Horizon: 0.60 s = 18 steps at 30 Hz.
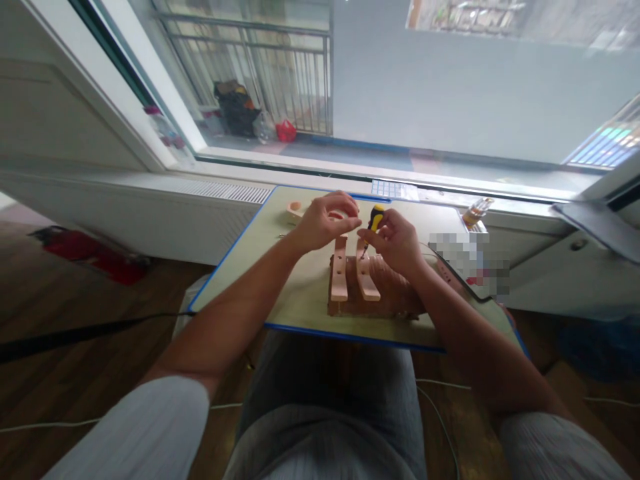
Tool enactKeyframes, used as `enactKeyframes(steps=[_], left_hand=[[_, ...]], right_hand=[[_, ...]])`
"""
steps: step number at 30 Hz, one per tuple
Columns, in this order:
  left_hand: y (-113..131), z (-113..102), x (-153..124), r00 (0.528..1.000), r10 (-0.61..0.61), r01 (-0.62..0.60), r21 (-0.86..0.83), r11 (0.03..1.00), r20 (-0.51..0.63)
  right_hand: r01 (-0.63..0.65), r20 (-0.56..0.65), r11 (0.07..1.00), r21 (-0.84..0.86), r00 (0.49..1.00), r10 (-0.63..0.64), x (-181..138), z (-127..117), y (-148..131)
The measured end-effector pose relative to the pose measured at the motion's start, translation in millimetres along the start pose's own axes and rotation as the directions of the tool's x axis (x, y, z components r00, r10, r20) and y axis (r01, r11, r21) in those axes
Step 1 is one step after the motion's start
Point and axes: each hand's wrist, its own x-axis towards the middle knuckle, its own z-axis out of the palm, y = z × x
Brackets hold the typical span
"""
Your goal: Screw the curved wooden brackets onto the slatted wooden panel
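"Reading any txt, head view?"
"Marks on pinkish panel [449,275], R side, too small to read."
"Hands?"
"R hand [399,241] closed on yellow/blk screwdriver [377,215], tip at a hole in R wooden strip [367,283], atop brown block [393,288]. L hand [325,221] half-curled, just L of screwdriver; can't tell if gripping anything."
"Edges, room?"
"Brown block near tabletop's [297,290] blue front edge. Bare top to L of block."

Head-worn — forward, down at hands [399,241]
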Motion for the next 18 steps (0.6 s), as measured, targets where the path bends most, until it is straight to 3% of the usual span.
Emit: enactKeyframes(steps=[3, 10, 18], left_hand=[[-6.8, 8.1, 15.4, 0.999, -0.04, 0.043, -0.154, 0.987, 0.023], [-16.1, 32.6, 14.2, 0.995, -0.058, 0.042, -0.185, 0.982, -0.081], [-19.1, 37.5, 9.1, 0.989, -0.091, 0.058, -0.262, 0.963, -0.114]], right_hand=[[0.012, 0.001, 1.0, -0.024, 1.0, -0.012, -1.5, -0.4, -4.2], [0.035, 0.01, 0.998, -0.059, 0.999, -0.034, 0.1, 0.9, -7.9], [0.066, -0.023, 0.993, -0.094, 0.997, -0.068, -0.5, 3.8, -10.1]])
